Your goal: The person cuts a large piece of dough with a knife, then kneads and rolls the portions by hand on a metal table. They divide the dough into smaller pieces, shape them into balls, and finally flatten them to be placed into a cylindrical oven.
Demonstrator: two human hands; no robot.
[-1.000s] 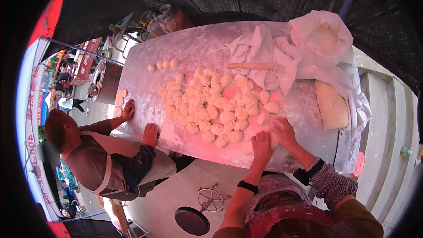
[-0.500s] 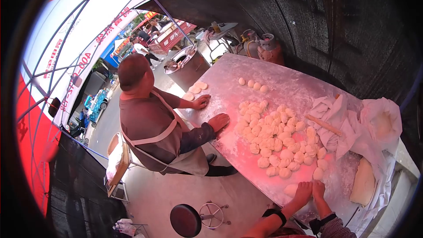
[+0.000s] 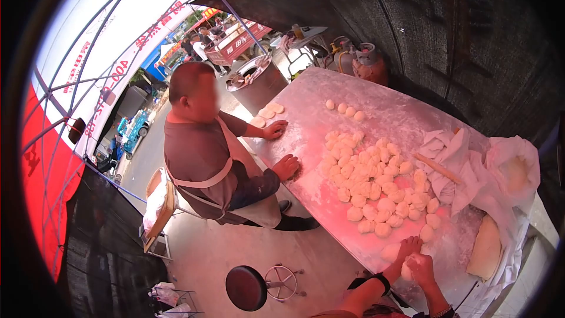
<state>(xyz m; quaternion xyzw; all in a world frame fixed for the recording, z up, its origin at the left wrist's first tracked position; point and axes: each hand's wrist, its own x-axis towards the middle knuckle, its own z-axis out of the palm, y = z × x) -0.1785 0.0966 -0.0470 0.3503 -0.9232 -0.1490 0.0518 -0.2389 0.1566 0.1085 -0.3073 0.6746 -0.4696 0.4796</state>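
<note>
At the near edge of the floured table [image 3: 353, 224], my left hand [image 3: 408, 249] lies with its fingers stretched out and pointing away from me. Close against it, my right hand [image 3: 421, 267] is closed around a piece of dough [image 3: 406, 271], which shows pale between the two hands. Another dough piece [image 3: 389, 252] rests on the table just left of my left hand. Beyond my fingers spreads a large heap of dough balls [image 3: 376, 182], its nearest ball [image 3: 426, 233] just past my fingertips.
A rolling pin [image 3: 438, 168] leans on a white cloth [image 3: 450, 147] at right, near a long dough slab [image 3: 485, 247]. Across the table, a person in an apron [image 3: 200, 147] rests both hands near several flattened dough rounds [image 3: 268, 113]. A round stool [image 3: 247, 287] stands on the floor.
My right hand has shifted nearer to me and turned, exposing dough between my hands. The other person has turned the head and drawn one hand back toward the table edge. The view has shifted slightly.
</note>
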